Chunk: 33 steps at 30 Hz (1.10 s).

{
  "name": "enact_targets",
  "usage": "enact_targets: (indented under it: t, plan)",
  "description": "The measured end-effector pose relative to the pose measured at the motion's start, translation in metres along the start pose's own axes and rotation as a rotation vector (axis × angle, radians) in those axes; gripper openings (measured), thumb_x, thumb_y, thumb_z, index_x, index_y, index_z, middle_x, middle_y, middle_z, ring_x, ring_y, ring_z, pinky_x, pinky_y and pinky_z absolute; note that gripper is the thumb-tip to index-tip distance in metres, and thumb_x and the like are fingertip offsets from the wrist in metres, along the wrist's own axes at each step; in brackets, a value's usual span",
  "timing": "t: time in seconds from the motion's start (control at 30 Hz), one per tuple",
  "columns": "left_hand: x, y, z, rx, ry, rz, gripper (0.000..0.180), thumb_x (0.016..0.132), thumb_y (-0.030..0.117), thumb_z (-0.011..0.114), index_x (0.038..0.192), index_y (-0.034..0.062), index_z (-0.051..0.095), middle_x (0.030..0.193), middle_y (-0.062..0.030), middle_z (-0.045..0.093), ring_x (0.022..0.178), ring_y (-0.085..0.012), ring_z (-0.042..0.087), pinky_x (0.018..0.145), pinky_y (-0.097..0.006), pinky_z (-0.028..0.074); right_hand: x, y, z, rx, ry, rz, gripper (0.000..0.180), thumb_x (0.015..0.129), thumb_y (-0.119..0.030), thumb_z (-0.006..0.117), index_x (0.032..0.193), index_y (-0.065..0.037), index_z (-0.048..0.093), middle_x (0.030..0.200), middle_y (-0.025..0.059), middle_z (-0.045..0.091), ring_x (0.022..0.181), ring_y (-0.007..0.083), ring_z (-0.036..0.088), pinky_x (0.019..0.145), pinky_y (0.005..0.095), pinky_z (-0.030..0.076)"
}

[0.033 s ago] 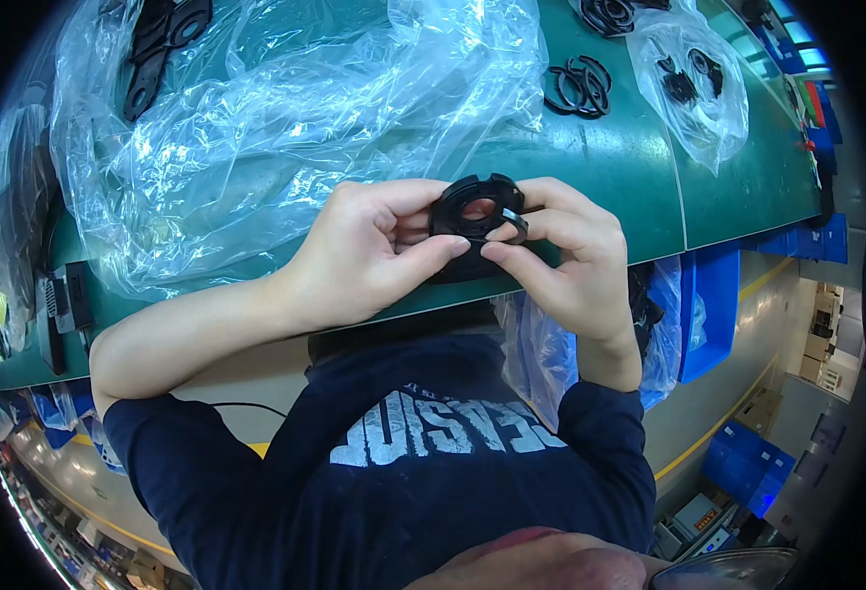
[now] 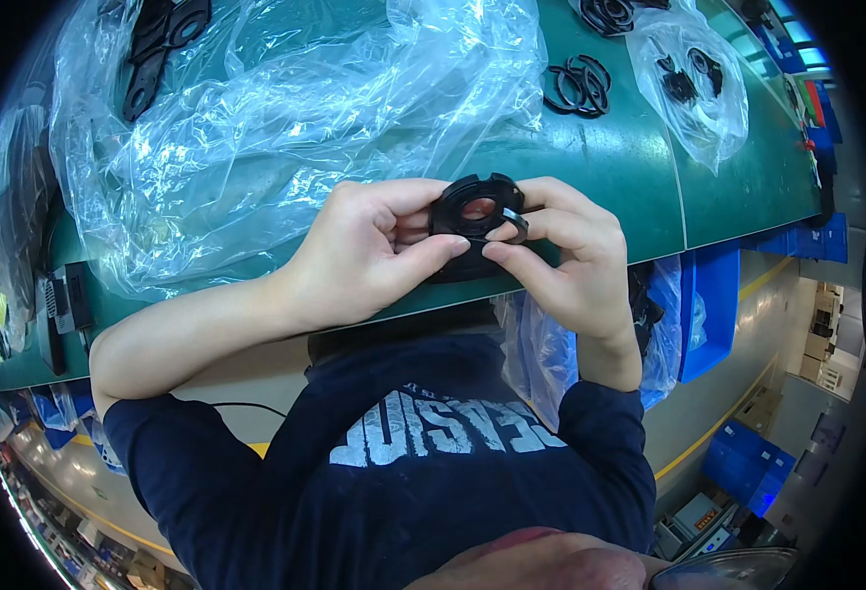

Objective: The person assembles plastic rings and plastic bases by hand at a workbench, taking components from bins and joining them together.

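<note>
At the table's near edge my left hand (image 2: 379, 236) closes on a black notched ring (image 2: 450, 206), fingers behind it and thumb at its lower rim. A pale reddish patch shows through its round hole. My right hand (image 2: 571, 261) pinches with thumb and fingers at the ring's right side. A thin shiny black ring (image 2: 517, 226) curves around a right fingertip, and its lower part is hidden. Both thumb tips nearly meet below the hole. Just under the thumbs another dark round part (image 2: 464, 267) shows, mostly covered; whether it joins the notched ring I cannot tell.
Crumpled clear plastic sheeting (image 2: 286, 138) covers much of the green table (image 2: 620, 167). Black brackets (image 2: 148, 74) lie far left. Several thin black rings (image 2: 580, 88) and a clear bag (image 2: 708, 123) of black parts lie far right. A blue bin (image 2: 713, 324) stands below the right edge.
</note>
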<state>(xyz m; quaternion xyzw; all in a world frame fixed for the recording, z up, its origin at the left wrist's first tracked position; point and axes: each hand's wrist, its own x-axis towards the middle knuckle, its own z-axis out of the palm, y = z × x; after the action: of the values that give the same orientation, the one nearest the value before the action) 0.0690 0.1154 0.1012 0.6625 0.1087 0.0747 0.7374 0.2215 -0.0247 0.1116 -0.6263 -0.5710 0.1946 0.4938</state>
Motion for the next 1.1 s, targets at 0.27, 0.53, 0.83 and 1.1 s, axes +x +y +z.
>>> enact_targets:
  t: [0.27,0.53,0.83,1.1]
  plan:
    - [0.004,-0.006,0.002,-0.039,0.022,0.066,0.029,0.083,0.000,0.059,0.111,-0.0070,0.055,0.092,-0.0065,0.064,0.083,-0.0057,0.057,0.072,-0.020,0.049,-0.009,0.001,0.007,-0.067,0.148,-0.071,0.016,0.066,0.006,0.072,0.079,0.004,0.062,0.087,0.0140,0.063,0.071,0.0174,0.064,0.060,0.0245,0.052]
    - [0.006,0.000,-0.001,-0.063,-0.056,-0.079,0.028,0.084,-0.001,0.058,0.111,-0.0070,0.054,0.099,-0.0092,0.062,0.092,-0.0102,0.058,0.081,-0.023,0.048,-0.009,0.000,0.008,-0.018,0.153,-0.003,0.019,0.066,0.007,0.072,0.080,0.004,0.060,0.086,0.0143,0.062,0.069,0.0174,0.064,0.059,0.0247,0.053]
    - [0.002,0.002,-0.003,0.024,0.007,-0.039,0.025,0.084,0.001,0.060,0.106,-0.0078,0.056,0.092,-0.0063,0.062,0.085,-0.0075,0.058,0.073,-0.020,0.048,-0.005,-0.002,0.013,-0.072,0.147,-0.015,0.018,0.066,0.010,0.071,0.080,0.006,0.059,0.087,0.0138,0.062,0.077,0.0135,0.062,0.063,0.0224,0.053]
    - [-0.002,-0.001,0.000,0.162,0.004,0.041,0.025,0.084,0.000,0.059,0.108,-0.0076,0.056,0.090,-0.0068,0.064,0.083,-0.0067,0.058,0.071,-0.020,0.048,-0.009,-0.004,0.009,-0.107,0.086,-0.054,0.017,0.064,0.007,0.071,0.078,0.004,0.063,0.088,0.0134,0.063,0.081,0.0207,0.063,0.068,0.0269,0.049]
